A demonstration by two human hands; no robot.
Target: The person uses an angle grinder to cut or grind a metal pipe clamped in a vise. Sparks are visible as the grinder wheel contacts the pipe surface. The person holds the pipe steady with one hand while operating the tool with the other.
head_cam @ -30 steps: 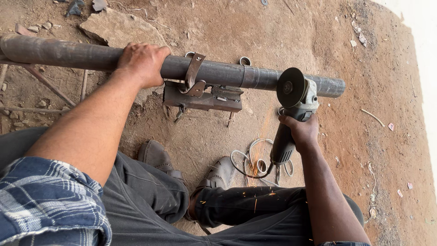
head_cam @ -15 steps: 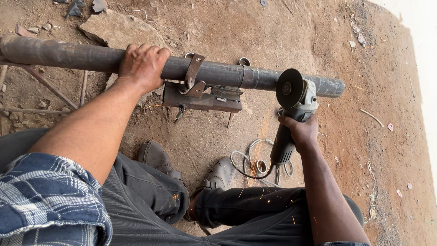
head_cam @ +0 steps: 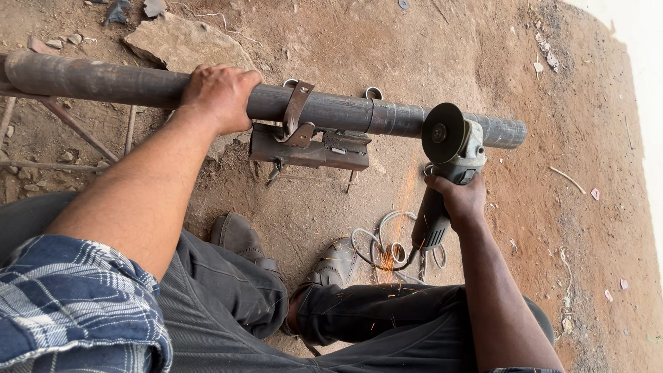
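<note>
left hand [head_cam: 219, 97] upper left of frame, palm down, fingers [head_cam: 242, 77] curled over in a closed grip | left arm bare, stretched forward | right hand [head_cam: 457, 200] centre right, fist closed, wrist straight | right arm reaches up from lower right

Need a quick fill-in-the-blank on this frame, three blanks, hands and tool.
1. The left hand grips the long dark steel ____.
2. The right hand holds a grey angle ____ by its handle.
3. Orange ____ fall from the grinder's round disc toward the dark trousers.

Missing words: pipe; grinder; sparks
</note>
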